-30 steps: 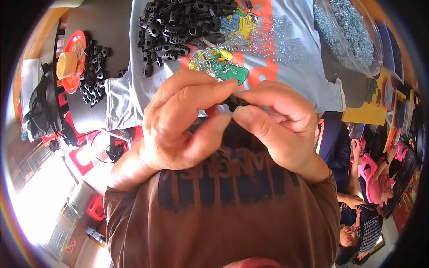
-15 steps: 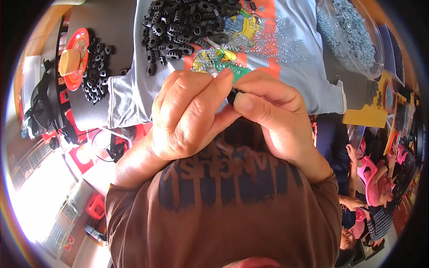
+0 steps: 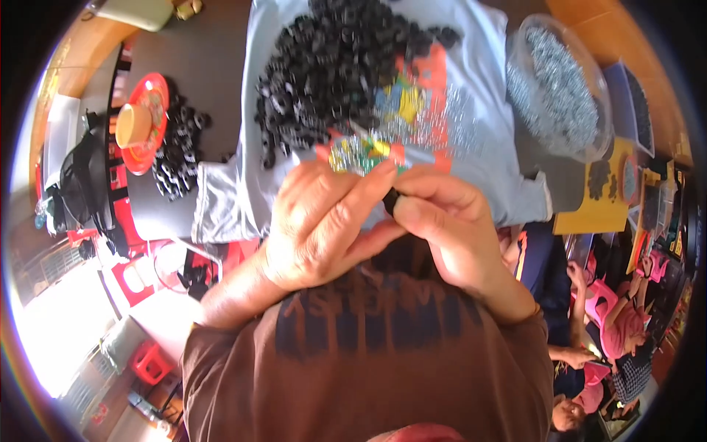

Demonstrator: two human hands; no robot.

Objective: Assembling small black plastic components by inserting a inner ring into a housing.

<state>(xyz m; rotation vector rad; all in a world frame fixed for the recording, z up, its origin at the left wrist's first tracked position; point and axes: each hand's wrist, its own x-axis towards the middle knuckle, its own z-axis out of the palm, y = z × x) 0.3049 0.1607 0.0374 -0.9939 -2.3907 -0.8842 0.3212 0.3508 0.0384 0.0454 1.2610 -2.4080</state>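
Printed cloth [image 3: 495, 190], lettered shirt [image 3: 368, 368], right hand [image 3: 455, 234] pinching piece [image 3: 391, 202]

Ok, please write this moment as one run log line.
left hand: fingers at small black part, grip unclear; right hand: pinching that part; ahead: black pieces on pale blue shirt; right side: clear container with silvery pieces

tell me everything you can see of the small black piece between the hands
The small black piece looks like plastic but is mostly hidden, so its full shape and parts cannot be made out. The right hand pinches it; the left hand is at its other side, contact unclear. In the view it shows near the lower edge of the pale-blue cloth.
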